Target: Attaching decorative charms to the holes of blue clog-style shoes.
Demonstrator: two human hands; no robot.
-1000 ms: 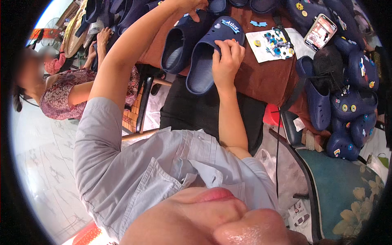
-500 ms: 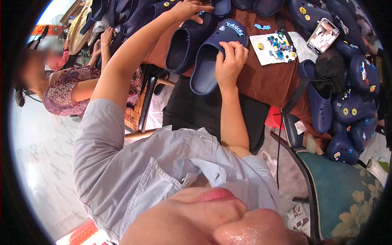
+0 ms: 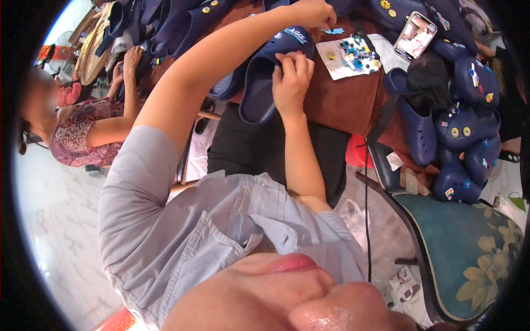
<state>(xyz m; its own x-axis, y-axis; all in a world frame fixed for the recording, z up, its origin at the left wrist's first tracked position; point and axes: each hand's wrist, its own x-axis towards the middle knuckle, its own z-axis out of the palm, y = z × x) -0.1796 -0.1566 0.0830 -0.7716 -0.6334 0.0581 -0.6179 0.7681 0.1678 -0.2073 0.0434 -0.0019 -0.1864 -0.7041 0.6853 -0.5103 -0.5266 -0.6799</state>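
Note:
A navy clog (image 3: 258,91) lies toe-away in front of me, with a blue banner charm with white lettering (image 3: 295,35) and a small pale charm on its toe. My right hand (image 3: 293,77) grips the rim of its opening, fingers bent over the upper. My left hand (image 3: 316,13) stretches across above the clog's toe. Its bent fingertips meet at the end of a second, loose blue banner charm (image 3: 333,31) on the brown cloth. Under my left forearm a second navy clog (image 3: 227,84) is partly hidden.
A white sheet (image 3: 331,67) with a pile of small charms (image 3: 360,55) lies on the brown-covered table (image 3: 345,99). A phone (image 3: 415,36) leans among decorated navy clogs (image 3: 469,129) on the right. More clogs (image 3: 182,22) fill the far left, near another person (image 3: 91,132). A green chair (image 3: 447,237) stands right.
My left hand has moved right, from the farther clog's toe to the loose banner charm. My right hand keeps its grip on the clog. The whole view has shifted slightly.

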